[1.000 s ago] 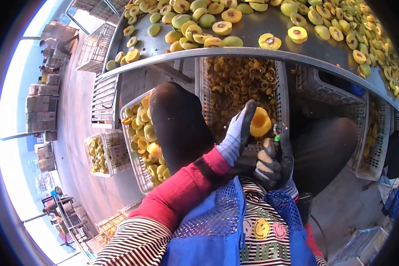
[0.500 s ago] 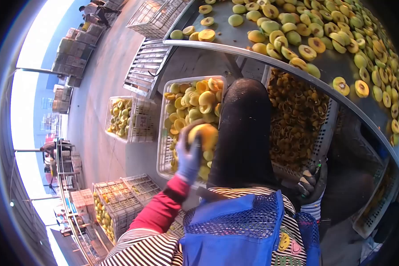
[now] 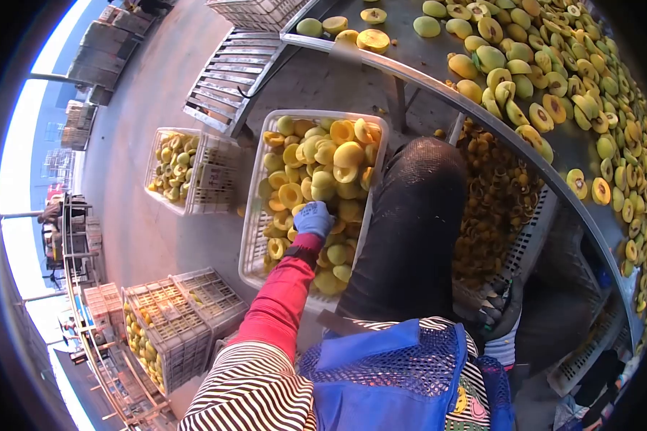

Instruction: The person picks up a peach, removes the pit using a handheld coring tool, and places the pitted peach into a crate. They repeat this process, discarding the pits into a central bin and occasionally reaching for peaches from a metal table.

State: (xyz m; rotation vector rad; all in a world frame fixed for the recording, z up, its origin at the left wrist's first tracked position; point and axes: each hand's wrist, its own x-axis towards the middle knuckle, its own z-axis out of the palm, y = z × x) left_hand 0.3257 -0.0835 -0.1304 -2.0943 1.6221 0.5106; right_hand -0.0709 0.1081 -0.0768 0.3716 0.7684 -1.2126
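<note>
- I see my left hand (image 3: 314, 218) down on the heaped peach halves (image 3: 349, 154), between the white crate's (image 3: 250, 215) centre and near edge; its fingertips are hidden, so I can't tell their opening or grip.
- My right hand (image 3: 503, 312) has curled fingers beside the trimmings crate's (image 3: 528, 241) near corner; I can't tell what they hold.
- I judge the work partway along: hollowed halves heap 1 crate, trimmings (image 3: 492, 215) fill another, and many dark-centred halves crowd the table's (image 3: 413, 54) right side.
</note>
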